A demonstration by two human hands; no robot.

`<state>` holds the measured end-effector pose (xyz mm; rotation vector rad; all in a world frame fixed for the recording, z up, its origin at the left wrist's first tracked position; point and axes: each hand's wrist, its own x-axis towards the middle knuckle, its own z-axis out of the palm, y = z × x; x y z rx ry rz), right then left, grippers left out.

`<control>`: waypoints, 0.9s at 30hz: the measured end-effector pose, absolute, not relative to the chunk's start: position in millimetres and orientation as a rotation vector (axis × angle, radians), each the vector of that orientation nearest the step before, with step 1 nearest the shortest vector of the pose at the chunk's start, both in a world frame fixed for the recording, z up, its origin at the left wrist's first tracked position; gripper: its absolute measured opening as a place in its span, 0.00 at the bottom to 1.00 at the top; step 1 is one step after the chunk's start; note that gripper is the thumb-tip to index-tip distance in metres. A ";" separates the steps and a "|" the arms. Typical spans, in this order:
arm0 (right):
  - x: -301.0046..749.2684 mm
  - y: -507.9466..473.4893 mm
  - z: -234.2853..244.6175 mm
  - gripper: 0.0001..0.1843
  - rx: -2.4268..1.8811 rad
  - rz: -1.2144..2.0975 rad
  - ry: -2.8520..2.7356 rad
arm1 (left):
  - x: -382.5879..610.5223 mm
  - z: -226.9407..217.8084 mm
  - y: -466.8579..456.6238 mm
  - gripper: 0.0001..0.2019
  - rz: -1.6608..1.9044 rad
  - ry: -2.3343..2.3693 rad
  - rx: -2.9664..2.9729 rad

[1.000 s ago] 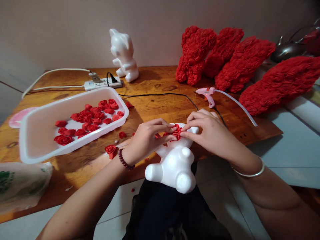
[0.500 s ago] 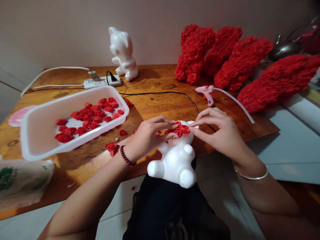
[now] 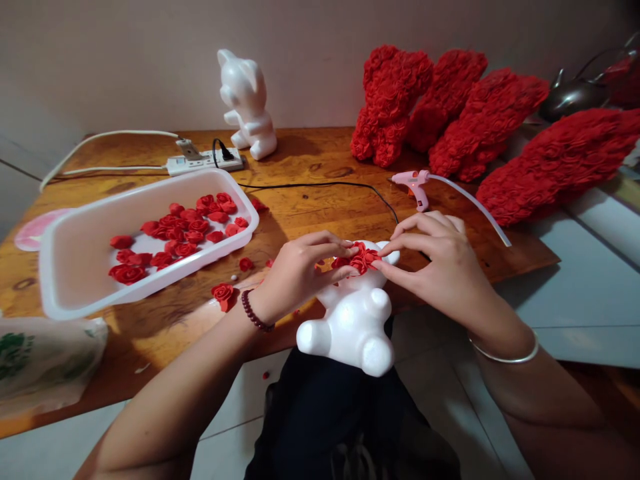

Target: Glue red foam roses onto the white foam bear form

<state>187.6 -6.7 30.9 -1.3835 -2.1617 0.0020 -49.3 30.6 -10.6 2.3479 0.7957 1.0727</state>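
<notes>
A white foam bear lies on my lap at the table's front edge, with a small cluster of red foam roses stuck on its upper part. My left hand curls round the bear's left side, fingertips pressing on the roses. My right hand holds the bear from the right, its thumb and forefinger pinching against the same roses. A pink glue gun with a white glue stick lies just beyond my right hand.
A white tray of loose red roses sits at left, with stray roses on the wooden table. A bare foam bear, a power strip, several rose-covered bears and a plastic bag surround the work.
The foam bear shifted slightly toward me. My right fingers drew back from the roses, then closed in on them again; the left hand stayed on them.
</notes>
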 end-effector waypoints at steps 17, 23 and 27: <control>188.1 -9.1 28.7 0.06 -1.361 0.104 -2.169 | -48.5 -10.1 30.0 0.12 1.078 0.802 2.348; 185.3 -14.3 26.5 0.09 -1.257 0.053 -2.271 | -48.9 -12.3 31.3 0.11 1.091 0.784 2.375; 185.8 -16.4 26.4 0.10 -1.243 0.006 -2.264 | -49.1 -12.7 31.4 0.11 1.096 0.781 2.372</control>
